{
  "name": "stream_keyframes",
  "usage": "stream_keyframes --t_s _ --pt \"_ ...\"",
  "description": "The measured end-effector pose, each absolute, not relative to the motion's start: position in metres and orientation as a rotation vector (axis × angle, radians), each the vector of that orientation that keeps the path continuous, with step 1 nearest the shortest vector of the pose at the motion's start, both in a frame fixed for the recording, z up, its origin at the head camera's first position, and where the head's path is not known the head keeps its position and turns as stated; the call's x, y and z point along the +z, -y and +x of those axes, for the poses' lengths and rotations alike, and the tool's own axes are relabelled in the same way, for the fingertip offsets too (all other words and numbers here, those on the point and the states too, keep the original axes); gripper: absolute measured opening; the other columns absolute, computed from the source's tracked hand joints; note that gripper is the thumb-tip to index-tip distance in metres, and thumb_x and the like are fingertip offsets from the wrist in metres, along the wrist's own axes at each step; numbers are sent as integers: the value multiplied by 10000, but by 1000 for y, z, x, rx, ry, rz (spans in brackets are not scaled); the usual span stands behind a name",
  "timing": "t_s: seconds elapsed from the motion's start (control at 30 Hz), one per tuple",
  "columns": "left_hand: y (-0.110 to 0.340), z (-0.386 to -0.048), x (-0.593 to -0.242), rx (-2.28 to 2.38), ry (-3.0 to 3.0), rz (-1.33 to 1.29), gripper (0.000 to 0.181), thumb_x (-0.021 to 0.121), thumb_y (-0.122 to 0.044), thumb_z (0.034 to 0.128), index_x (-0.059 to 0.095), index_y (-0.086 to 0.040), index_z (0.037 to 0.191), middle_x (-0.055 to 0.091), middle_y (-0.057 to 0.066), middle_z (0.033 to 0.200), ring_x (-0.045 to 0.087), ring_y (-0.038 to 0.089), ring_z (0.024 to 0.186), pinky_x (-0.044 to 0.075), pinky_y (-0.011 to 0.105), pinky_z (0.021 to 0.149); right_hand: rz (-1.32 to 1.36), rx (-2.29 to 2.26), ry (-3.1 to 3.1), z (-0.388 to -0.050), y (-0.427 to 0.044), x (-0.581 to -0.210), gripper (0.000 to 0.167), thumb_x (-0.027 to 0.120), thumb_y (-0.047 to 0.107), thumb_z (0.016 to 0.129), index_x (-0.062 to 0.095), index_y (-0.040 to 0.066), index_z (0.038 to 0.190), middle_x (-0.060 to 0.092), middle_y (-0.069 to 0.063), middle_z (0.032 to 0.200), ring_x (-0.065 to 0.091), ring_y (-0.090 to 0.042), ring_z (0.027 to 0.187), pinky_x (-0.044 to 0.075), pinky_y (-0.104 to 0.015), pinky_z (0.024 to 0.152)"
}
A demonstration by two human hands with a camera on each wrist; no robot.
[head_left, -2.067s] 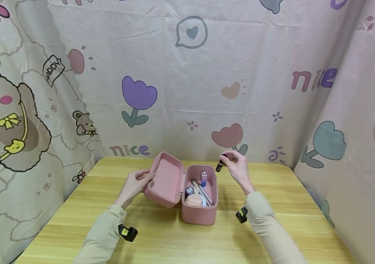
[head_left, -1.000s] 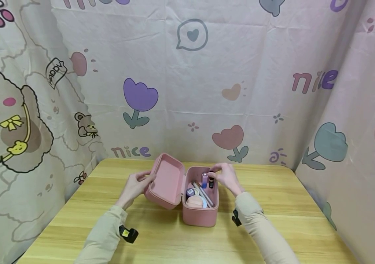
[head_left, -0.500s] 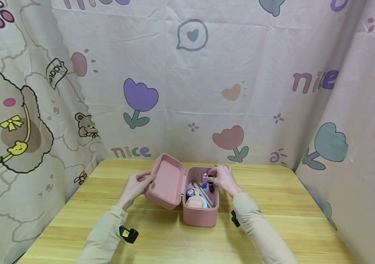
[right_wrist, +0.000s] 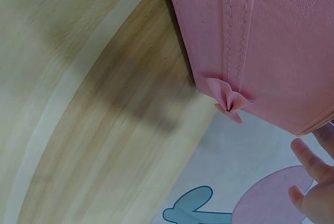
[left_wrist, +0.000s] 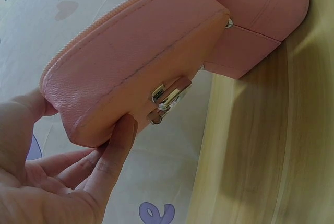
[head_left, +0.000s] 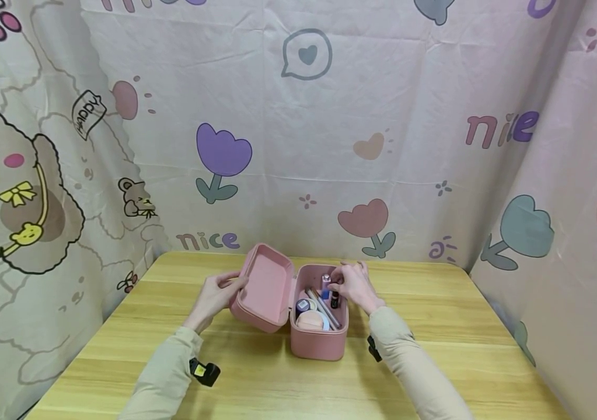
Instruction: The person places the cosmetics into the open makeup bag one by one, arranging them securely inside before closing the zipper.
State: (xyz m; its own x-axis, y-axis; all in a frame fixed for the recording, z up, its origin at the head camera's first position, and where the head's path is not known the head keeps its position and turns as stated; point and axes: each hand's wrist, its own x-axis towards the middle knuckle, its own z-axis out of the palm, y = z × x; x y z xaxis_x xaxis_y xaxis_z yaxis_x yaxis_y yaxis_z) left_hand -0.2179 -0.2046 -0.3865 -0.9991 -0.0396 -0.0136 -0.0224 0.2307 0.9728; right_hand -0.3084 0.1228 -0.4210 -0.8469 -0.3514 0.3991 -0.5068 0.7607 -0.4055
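A pink makeup case [head_left: 319, 344] stands on the table with its lid [head_left: 266, 286] swung out to the left. My left hand [head_left: 215, 297] grips the lid's outer edge, thumb and fingers on either side of it, as the left wrist view also shows. Inside the case, at the back right, a small black lipstick-like tube [head_left: 335, 301] stands upright, its top hidden by the fingers of my right hand [head_left: 356, 284] pinching it. Beside it is a pink-and-blue lipstick tube [head_left: 326, 289]. In the right wrist view only some fingers show past the case wall; the black tube is hidden there.
Slender brush-like sticks [head_left: 327, 312], a round jar [head_left: 303, 305] and a peach puff [head_left: 310, 320] lie in the case's front part. The wooden table [head_left: 256, 379] reaches back to a printed curtain [head_left: 298, 146]. A pink bow [right_wrist: 228, 98] sticks out from the case.
My right hand has brought the black tube from right of the case into its back right corner, then slightly lower. The left hand keeps its grip on the lid.
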Motion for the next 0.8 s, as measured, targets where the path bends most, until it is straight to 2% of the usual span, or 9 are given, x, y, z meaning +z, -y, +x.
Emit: stream_keyframes --t_s 0.2,0.37,0.53,0.67,0.73,0.8 --pt "205 -218 -388 -1924 2462 56 567 641 -263 990 490 61 1429 629 300 1317 723 138 948 625 253 758 603 862 2589 -305 -126 -424 170 846 172 779 773 66 891 789 -91 907 563 -429 1302 215 -659 1168" --pt "204 -219 -389 -1907 2453 66 578 651 -273 983 493 62 1426 636 306 1301 721 131 922 625 255 754 489 1137 2446 -294 -128 -428 204 812 171 825 774 44 980 770 -141 1065 572 -402 1276 284 -610 1161" --pt "204 -219 -390 -1894 2438 85 590 658 -290 979 496 58 1427 627 311 1312 714 133 935 622 249 757 382 1468 2325 -280 -130 -433 271 752 152 887 728 30 1128 664 -189 1284 554 -370 1273 335 -599 1170" --pt "202 -218 -390 -1894 2427 95 590 658 -303 978 502 45 1428 626 302 1321 711 133 948 615 233 753 363 1537 2265 -272 -135 -437 340 713 131 916 671 -3 1225 630 -212 1316 545 -381 1260 396 -603 1117" --pt "202 -218 -390 -1891 2421 95 586 657 -307 979 507 40 1427 635 297 1311 710 121 930 610 223 743 348 1555 2254 -267 -137 -437 349 695 118 931 652 -18 1250 637 -216 1295 563 -371 1209 459 -546 1067" --pt "202 -217 -391 -1886 2417 95 582 657 -312 980 513 34 1426 644 291 1302 709 110 913 605 215 733 314 1591 2252 -263 -139 -436 354 687 103 938 640 -23 1265 643 -218 1274 581 -355 1158 521 -426 1006"
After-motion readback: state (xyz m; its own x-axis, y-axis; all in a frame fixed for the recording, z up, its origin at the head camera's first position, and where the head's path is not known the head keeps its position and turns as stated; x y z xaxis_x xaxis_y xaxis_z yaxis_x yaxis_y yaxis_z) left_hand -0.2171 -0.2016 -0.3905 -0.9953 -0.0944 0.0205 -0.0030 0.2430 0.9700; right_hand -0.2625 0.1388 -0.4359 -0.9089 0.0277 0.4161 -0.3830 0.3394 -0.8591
